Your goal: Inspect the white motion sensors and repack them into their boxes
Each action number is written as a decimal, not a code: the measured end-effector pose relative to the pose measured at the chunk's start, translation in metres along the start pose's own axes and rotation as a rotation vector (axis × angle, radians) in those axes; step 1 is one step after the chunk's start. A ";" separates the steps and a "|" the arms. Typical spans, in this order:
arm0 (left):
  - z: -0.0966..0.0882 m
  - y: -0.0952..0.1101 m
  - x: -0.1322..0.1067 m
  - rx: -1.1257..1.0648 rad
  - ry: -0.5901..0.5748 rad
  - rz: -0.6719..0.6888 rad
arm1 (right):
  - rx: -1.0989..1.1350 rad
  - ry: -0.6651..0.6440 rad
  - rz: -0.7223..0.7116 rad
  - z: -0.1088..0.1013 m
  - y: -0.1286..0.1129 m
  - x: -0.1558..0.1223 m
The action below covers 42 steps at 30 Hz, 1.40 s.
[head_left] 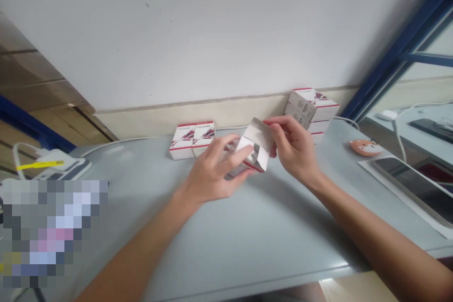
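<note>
Above the middle of the desk a small white and red cardboard box (262, 158) is tilted with its end open toward me. My left hand (215, 170) is wrapped round its body, a finger lying across the open mouth. Something pale shows inside, too hidden to name. The raised lid flap (257, 133) is pinched between the thumb and fingers of my right hand (293, 148). Behind my left hand, two similar closed boxes (193, 138) lie side by side on the desk. A stack of the same boxes (313, 106) stands behind my right hand against the wall.
The grey desk (212, 245) meets a wall at the back. On the right lie an orange animal-faced object (366, 146) and a dark phone (414, 184) on a white sheet. A power strip (78, 170) with a white plug and cables sits at the left, beside a blurred-out patch.
</note>
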<state>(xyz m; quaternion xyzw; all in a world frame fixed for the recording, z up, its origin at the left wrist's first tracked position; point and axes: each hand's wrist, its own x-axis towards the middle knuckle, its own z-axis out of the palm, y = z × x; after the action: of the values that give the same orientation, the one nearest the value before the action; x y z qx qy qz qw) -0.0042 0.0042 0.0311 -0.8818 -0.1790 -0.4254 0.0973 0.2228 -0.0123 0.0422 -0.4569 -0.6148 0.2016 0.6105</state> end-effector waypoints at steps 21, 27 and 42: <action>0.010 -0.007 -0.007 -0.256 0.150 -0.285 | -0.037 -0.450 -0.233 -0.007 0.001 -0.001; 0.021 -0.016 -0.019 -0.370 0.178 -0.495 | 0.106 -0.312 -0.025 0.000 -0.003 -0.006; 0.029 -0.010 -0.021 0.040 0.306 -0.272 | -0.522 -0.431 -0.444 -0.014 0.006 0.000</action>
<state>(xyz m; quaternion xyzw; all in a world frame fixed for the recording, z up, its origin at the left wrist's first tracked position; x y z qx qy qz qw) 0.0005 0.0174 -0.0029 -0.7725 -0.2879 -0.5600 0.0827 0.2375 -0.0140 0.0397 -0.3998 -0.8429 -0.0067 0.3600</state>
